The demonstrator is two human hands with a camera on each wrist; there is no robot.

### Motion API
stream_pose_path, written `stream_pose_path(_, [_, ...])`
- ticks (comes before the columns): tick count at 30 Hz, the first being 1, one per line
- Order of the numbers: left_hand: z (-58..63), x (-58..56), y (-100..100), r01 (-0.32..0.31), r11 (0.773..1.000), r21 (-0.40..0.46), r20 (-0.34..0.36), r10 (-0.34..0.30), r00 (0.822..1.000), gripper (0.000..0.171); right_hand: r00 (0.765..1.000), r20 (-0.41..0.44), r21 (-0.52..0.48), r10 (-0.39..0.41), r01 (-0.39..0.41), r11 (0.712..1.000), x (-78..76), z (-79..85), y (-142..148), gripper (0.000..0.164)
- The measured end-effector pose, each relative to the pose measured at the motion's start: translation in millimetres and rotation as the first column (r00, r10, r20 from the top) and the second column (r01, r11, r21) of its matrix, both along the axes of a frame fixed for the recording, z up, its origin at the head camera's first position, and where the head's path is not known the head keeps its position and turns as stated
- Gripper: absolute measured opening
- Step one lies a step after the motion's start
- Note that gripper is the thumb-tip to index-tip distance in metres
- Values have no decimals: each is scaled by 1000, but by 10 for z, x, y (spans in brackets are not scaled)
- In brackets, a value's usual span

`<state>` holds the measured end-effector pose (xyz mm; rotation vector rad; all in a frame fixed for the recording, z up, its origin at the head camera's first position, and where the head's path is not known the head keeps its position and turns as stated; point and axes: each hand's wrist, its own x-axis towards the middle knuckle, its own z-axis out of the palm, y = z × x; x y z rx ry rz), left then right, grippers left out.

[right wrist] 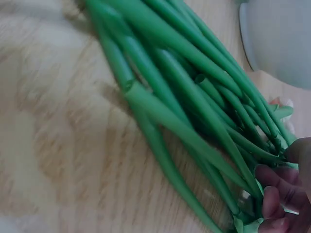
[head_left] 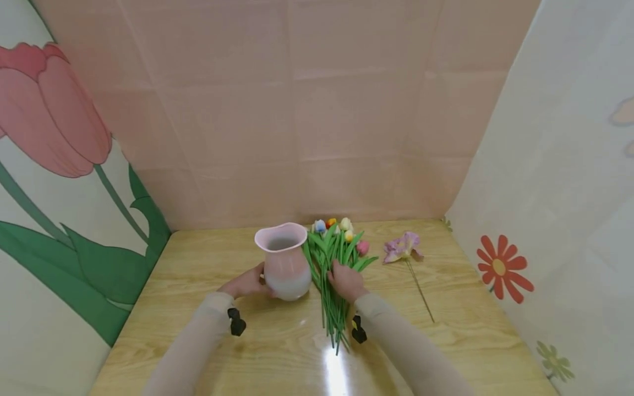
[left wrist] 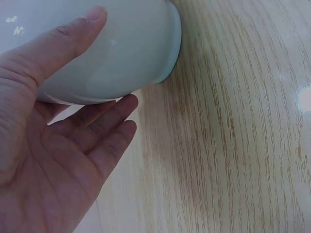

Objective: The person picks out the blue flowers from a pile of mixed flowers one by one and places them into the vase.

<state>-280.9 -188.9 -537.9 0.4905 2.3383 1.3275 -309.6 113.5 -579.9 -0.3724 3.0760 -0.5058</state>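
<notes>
A pink-to-white ceramic vase (head_left: 287,272) with a flared, wavy rim stands upright on the wooden table. My left hand (head_left: 247,281) holds it low on its left side; in the left wrist view the thumb lies along the glossy wall (left wrist: 114,53) and the fingers reach around its lower part. Right beside the vase lies a bunch of artificial tulips (head_left: 333,308) with blue, orange, pale yellow and pink heads pointing away from me. My right hand (head_left: 346,280) grips the bunch just below the leaves. Close up, its fingers curl around the green stems (right wrist: 175,92).
A single purple flower (head_left: 403,246) on a thin stem lies to the right of the bunch. The wooden table (head_left: 198,253) meets a pink backdrop (head_left: 297,137) at the back. Floral-printed sheets hang at the left and right sides.
</notes>
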Motion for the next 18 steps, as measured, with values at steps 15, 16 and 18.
stream_pose_path(15, [0, 18, 8, -9, 1000, -5, 1, 9, 1000, 80, 999, -16, -178, -36, 32, 984, -50, 95, -73, 10])
stream_pose_path(16, [2, 19, 9, -7, 1000, -3, 0, 7, 1000, 80, 999, -29, -204, -43, 36, 978, -49, 108, -74, 9])
stream_pose_path(18, [7, 23, 10, -4, 1000, -1, -1, 4, 1000, 79, 996, -71, -251, -56, 37, 967, -45, 144, -74, 8])
